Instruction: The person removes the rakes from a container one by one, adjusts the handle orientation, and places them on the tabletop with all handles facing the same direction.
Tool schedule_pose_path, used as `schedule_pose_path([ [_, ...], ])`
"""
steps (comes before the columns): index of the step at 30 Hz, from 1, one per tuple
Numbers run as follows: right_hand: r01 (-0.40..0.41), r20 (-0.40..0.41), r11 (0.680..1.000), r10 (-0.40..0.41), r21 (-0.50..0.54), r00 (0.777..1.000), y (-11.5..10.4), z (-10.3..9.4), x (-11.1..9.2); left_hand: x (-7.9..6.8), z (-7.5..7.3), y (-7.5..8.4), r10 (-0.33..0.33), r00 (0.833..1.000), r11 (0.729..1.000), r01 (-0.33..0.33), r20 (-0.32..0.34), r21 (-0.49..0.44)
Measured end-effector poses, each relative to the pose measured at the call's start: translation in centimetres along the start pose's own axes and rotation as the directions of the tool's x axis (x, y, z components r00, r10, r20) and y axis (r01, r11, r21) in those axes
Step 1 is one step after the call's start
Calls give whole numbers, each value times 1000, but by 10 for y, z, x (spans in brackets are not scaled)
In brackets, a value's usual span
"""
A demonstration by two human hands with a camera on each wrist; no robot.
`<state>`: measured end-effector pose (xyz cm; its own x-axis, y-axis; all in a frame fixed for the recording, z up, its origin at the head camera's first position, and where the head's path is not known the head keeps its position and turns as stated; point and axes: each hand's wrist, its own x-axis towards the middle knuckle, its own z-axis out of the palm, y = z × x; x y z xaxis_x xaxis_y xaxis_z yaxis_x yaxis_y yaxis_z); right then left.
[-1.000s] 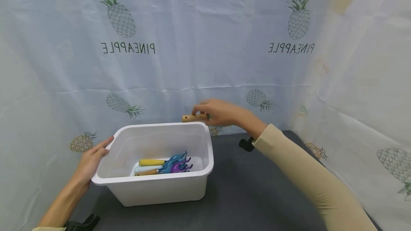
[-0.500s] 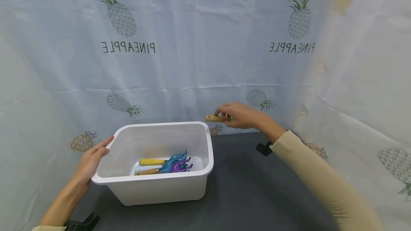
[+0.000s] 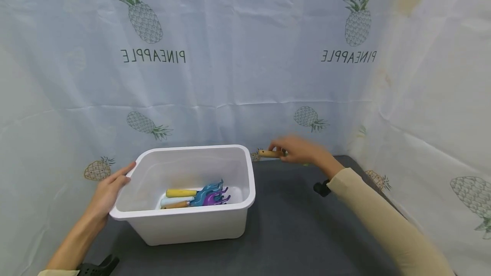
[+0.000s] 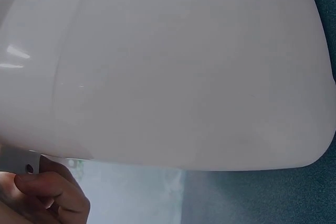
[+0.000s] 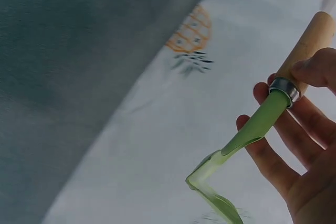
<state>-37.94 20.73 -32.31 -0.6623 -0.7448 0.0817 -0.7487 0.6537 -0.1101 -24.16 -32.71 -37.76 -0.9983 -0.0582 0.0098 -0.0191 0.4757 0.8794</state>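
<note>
My right hand (image 3: pixel 299 149) holds a garden hand tool (image 3: pixel 270 153) by its wooden handle, just beyond the tub's right back corner. In the right wrist view its green metal neck (image 5: pixel 257 124) bends sharply near the bottom edge; the working end is cut off there. My left hand (image 3: pixel 108 195) grips the left rim of a white plastic tub (image 3: pixel 188 225), fingers curled at the edge in the left wrist view. Inside the tub lie several small garden hand rakes, among them a blue one with a yellow handle (image 3: pixel 181 193) and a purple one (image 3: pixel 212 199).
The tub stands on a dark grey table (image 3: pixel 291 233), which extends to its right. A white curtain (image 3: pixel 245 84) printed with pineapples hangs right behind the table and along both sides.
My right hand has moved right with the wooden-handled garden tool, from above the tub's back rim, and has then come lower. The left hand and the tub have stayed in place.
</note>
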Motion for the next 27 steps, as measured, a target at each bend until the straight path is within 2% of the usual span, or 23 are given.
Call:
schedule_pose_path([
  [11, -67, 22, 998, 67, -1, 998, 20, 49, -10, 1, 1, 2, 14, 1000, 999, -14, -6, -31],
  [17, -86, 48, 993, 83, 84, 995, 28, 73, -9, 1, 1, 1, 13, 1000, 999, -14, -15, -35],
  [22, -166, 81, 972, 154, 167, 985, 29, 89, -10, 0, 1, 0, 10, 1000, 1000, -10, -16, -30],
  [27, -235, 132, 952, 212, 195, 968, 28, 103, -8, 0, 1, 0, 7, 1000, 1000, -8, -21, -23],
])
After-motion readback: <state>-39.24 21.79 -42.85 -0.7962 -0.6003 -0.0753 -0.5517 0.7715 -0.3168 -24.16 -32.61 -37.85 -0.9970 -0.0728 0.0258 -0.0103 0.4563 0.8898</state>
